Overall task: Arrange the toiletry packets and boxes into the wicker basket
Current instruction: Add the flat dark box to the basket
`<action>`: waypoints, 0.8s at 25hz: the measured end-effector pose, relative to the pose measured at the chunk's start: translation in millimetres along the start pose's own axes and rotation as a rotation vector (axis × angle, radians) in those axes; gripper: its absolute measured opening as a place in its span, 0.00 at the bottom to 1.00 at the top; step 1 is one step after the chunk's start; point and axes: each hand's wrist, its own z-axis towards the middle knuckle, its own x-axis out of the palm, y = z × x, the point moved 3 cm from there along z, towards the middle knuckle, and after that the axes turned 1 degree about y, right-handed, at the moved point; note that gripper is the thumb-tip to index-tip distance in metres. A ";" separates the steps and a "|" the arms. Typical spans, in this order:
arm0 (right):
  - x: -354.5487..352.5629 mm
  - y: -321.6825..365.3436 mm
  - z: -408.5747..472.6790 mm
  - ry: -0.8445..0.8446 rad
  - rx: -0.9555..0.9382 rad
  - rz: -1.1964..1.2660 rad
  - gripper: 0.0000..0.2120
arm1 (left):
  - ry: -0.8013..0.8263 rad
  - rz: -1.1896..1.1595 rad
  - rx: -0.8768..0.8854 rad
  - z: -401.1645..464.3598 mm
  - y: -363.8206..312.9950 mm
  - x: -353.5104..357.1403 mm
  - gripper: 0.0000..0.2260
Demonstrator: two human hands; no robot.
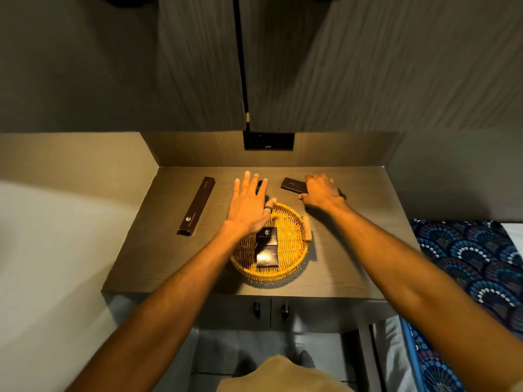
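A round wicker basket [291,250] sits near the front of a dark wooden counter [147,250]. Two small dark boxes lie inside it: one [267,235] toward the back, a glossy one [266,258] in front. My left hand [250,203] hovers flat with fingers spread above the basket's back left rim, partly covering a dark green item [259,185]. My right hand [321,193] rests curled over the right end of a flat dark box [293,184] at the back right; I cannot tell whether it grips it. A long slim dark box [196,206] lies diagonally at left.
Upper cabinet doors [339,66] hang above the counter. A black socket panel [268,140] is set in the back wall. Two cupboard handles [271,308] sit below the counter edge. A patterned blue bedspread [467,264] lies to the right.
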 end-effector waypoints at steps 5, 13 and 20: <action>-10.5 6.1 -6.0 -0.011 0.093 0.033 0.20 | -0.038 -0.001 -0.002 -6.7 8.6 -5.8 0.31; -83.9 49.1 -38.5 -0.226 0.102 0.585 0.36 | -0.105 0.046 -0.074 -29.9 29.7 -28.8 0.30; -40.6 75.8 -67.4 0.163 0.151 0.376 0.33 | -0.097 0.060 -0.018 -57.9 19.1 -9.2 0.32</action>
